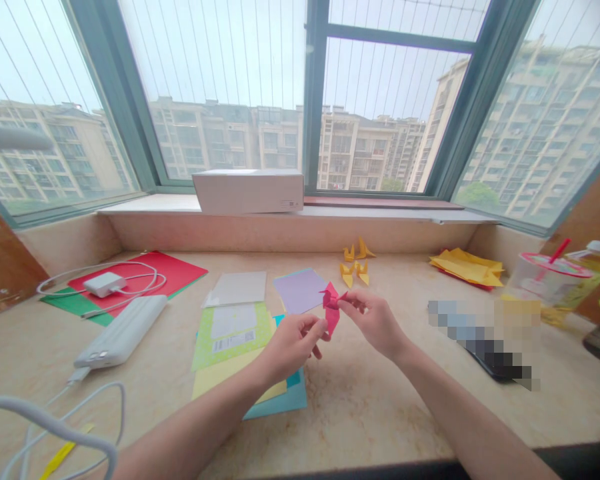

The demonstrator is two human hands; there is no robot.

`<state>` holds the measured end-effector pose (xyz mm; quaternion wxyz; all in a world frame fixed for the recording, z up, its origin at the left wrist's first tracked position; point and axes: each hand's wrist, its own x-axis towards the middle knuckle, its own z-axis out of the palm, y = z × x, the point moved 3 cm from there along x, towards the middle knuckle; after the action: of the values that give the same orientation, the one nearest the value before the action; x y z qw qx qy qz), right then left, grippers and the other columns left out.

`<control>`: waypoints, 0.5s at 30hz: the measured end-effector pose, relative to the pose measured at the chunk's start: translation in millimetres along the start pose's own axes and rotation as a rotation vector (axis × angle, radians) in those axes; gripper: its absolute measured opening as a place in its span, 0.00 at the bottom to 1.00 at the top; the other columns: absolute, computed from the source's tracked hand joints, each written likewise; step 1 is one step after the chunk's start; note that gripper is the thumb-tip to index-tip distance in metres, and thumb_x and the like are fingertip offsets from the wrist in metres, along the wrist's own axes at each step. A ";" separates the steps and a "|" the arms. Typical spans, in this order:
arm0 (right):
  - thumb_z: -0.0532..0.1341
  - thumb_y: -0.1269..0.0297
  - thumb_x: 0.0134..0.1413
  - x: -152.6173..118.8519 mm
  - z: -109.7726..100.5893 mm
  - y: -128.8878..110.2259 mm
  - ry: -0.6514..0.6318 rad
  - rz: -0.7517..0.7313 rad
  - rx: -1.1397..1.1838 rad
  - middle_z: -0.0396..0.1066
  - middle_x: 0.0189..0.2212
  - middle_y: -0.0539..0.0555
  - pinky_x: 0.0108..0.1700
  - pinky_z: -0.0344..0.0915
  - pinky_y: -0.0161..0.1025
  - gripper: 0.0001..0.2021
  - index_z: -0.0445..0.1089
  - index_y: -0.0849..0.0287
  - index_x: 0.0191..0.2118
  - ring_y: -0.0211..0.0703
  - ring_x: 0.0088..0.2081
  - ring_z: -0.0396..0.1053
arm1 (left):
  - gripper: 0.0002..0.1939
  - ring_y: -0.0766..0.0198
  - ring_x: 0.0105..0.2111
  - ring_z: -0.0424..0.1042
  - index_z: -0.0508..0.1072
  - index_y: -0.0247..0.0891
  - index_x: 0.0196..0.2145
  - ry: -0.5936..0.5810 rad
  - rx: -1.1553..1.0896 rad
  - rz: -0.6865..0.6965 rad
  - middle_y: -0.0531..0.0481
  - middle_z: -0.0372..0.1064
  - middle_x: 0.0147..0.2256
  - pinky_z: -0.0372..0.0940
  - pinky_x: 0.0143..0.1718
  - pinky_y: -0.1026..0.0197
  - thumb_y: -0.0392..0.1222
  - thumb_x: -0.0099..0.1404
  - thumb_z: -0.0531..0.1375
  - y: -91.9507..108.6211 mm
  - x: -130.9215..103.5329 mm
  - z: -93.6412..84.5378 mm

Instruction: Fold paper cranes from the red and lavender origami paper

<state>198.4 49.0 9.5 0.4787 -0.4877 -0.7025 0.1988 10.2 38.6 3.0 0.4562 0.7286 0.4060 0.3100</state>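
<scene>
A pink origami crane [333,308] is held up over the table between my two hands. My left hand [305,335] pinches its lower wing from the left. With thumb and forefinger, my right hand [373,313] grips the crane's pointed end on the right side. Behind it, several small yellow origami cranes [349,273] stand on the tabletop. Sheets of coloured paper lie beneath and left of my left hand: a purple sheet [300,290], a green patterned packet [207,340] with a label, and pale yellow and blue sheets.
At left lie red paper [190,268], a white charger [105,285], a white power bank [123,333] and loose cables. A white box [250,192] sits on the windowsill. To the right are folded yellow papers [467,268], a lidded cup [543,283], a bottle and a partly blurred dark phone [497,363].
</scene>
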 end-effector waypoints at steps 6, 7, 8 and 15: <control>0.60 0.56 0.59 17.6 -26.2 36.0 0.096 0.074 -0.201 0.79 0.34 0.54 0.34 0.65 0.38 0.12 0.78 0.58 0.38 0.43 0.30 0.72 | 0.20 0.61 0.25 0.73 0.77 0.37 0.30 0.185 0.467 0.171 0.47 0.75 0.25 0.61 0.28 0.64 0.48 0.71 0.51 -4.2 8.0 -23.5; 0.59 0.56 0.60 22.7 -34.5 44.8 0.125 0.099 -0.224 0.79 0.34 0.55 0.33 0.65 0.38 0.14 0.78 0.59 0.40 0.44 0.30 0.73 | 0.20 0.61 0.25 0.73 0.77 0.37 0.29 0.200 0.483 0.179 0.47 0.76 0.25 0.61 0.28 0.64 0.48 0.71 0.51 -5.0 9.4 -27.0; 0.58 0.56 0.60 28.5 -43.8 53.8 0.147 0.126 -0.249 0.79 0.33 0.56 0.33 0.66 0.38 0.14 0.77 0.60 0.40 0.45 0.30 0.73 | 0.20 0.61 0.25 0.73 0.77 0.37 0.29 0.215 0.492 0.182 0.47 0.76 0.25 0.61 0.28 0.64 0.48 0.71 0.51 -5.7 10.7 -30.1; 0.62 0.66 0.59 74.2 -116.2 109.5 0.077 0.261 -0.463 0.78 0.36 0.55 0.43 0.69 0.41 0.06 0.76 0.59 0.39 0.44 0.37 0.75 | 0.20 0.61 0.24 0.73 0.76 0.38 0.27 0.249 0.558 0.196 0.47 0.76 0.24 0.60 0.27 0.65 0.48 0.70 0.51 -7.0 13.6 -37.8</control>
<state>348.3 140.9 17.0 0.3513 -0.6777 -0.6417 0.0740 -16.5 67.8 12.4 0.1536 0.8177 0.4561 0.3158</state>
